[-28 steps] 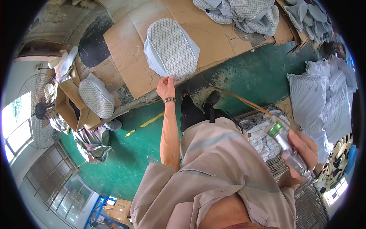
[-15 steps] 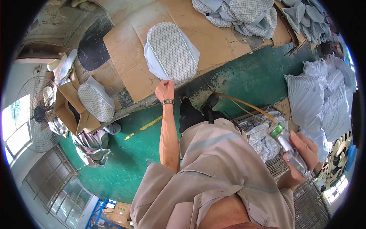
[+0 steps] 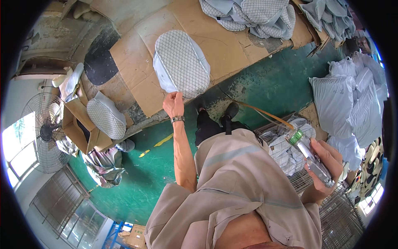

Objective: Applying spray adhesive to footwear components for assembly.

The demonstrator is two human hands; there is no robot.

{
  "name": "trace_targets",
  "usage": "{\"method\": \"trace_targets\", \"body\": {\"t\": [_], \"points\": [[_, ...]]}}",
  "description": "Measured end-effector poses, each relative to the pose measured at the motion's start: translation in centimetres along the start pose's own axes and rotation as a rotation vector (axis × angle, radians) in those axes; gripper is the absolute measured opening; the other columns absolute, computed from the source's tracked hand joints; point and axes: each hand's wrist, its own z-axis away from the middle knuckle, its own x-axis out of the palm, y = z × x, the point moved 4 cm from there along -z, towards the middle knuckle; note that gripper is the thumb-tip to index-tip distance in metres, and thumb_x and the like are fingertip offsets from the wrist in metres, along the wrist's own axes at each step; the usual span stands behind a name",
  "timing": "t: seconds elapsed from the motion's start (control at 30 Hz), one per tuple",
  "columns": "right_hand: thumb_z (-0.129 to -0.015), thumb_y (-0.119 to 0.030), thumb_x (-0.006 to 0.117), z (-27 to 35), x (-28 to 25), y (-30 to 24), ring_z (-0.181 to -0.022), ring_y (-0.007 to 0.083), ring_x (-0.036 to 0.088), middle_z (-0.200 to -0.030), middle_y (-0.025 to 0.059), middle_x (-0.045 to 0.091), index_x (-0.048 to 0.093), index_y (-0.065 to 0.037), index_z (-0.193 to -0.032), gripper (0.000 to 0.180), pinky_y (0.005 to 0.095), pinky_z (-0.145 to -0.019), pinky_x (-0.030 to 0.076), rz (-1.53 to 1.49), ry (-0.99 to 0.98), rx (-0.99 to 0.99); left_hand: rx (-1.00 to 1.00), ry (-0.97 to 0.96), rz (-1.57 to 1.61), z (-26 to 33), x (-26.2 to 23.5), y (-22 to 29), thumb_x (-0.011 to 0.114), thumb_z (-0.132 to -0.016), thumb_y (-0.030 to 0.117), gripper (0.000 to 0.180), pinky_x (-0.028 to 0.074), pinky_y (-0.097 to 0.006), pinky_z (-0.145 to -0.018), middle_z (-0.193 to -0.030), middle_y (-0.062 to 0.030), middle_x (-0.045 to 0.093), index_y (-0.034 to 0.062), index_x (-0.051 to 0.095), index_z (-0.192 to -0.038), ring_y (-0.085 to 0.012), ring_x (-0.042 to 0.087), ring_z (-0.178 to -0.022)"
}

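Observation:
On the cardboard-covered table lies an oval quilted fabric piece (image 3: 182, 62), white with a dark grid and pale blue-grey edges. My left hand (image 3: 173, 104) pinches its near edge between thumb and fingers, with a watch on the wrist. Off to the right, my right hand (image 3: 326, 164) is wrapped round a silver hand tool (image 3: 313, 159) with a green collar, held in the air beside my body. An orange hose (image 3: 265, 114) runs toward the collar end. The tool's exact kind is unclear.
Brown cardboard (image 3: 219, 54) covers the table. Piles of quilted pieces (image 3: 257, 16) lie at its far right. A similar piece (image 3: 105, 114) leans by an open carton (image 3: 81, 133), with a fan (image 3: 45, 133) on the left. White sacks (image 3: 338, 103) and a wire basket (image 3: 286, 151) stand right.
The view has shifted slightly. My left hand keeps its pinch on the quilted piece's near edge; my right hand still holds the tool, little changed.

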Motion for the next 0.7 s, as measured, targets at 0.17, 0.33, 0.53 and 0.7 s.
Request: {"method": "trace_targets", "body": {"t": [0.17,0.33,0.53,0.7], "points": [[-0.078,-0.022,0.075,0.3,-0.7,-0.3,-0.073,0.0216,0.065,-0.089,0.0169,0.068,0.065,0.011,-0.124,0.057,0.0291,-0.068,0.048,-0.057,0.086,0.117,-0.109,-0.031,0.103,-1.1,0.4,-3.2,0.069,-0.077,0.026,0.033,0.053,-0.032,-0.063,-0.068,-0.0109,0.072,-0.0029,0.074,-0.092,-0.0174,0.068,-0.063],[-0.078,-0.021,0.075,2.3,-0.9,0.5,-0.076,0.0226,0.066,-0.089,0.0163,0.068,0.063,0.011,-0.126,0.059,0.0295,-0.07,0.049,-0.026,0.027,0.147,-0.075,-0.058,0.152,-0.9,0.1,-2.1,0.071,-0.083,0.019,0.023,0.056,-0.029,-0.058,-0.073,-0.0088,0.07,-0.0031,0.072,-0.088,-0.016,0.07,-0.066],[-0.077,-0.018,0.075,2.8,0.0,0.3,-0.077,0.0234,0.067,-0.088,0.0159,0.068,0.063,0.01,-0.127,0.059,0.0296,-0.071,0.049,-0.099,0.004,0.206,0.078,-0.057,0.324,-1.1,-3.7,10.0,0.074,-0.08,0.019,0.024,0.046,-0.027,-0.056,-0.07,-0.0066,0.069,-0.0042,0.074,-0.086,-0.012,0.062,-0.063],[-0.075,-0.009,0.075,2.3,1.9,1.3,-0.078,0.0242,0.067,-0.089,0.0163,0.068,0.063,0.008,-0.128,0.057,0.0295,-0.072,0.05,-0.133,-0.001,0.147,0.111,-0.185,0.538,-7.2,-5.4,16.2,0.073,-0.083,0.016,0.021,0.048,-0.027,-0.054,-0.072,-0.0076,0.067,-0.0052,0.07,-0.088,-0.0134,0.062,-0.062]]}}
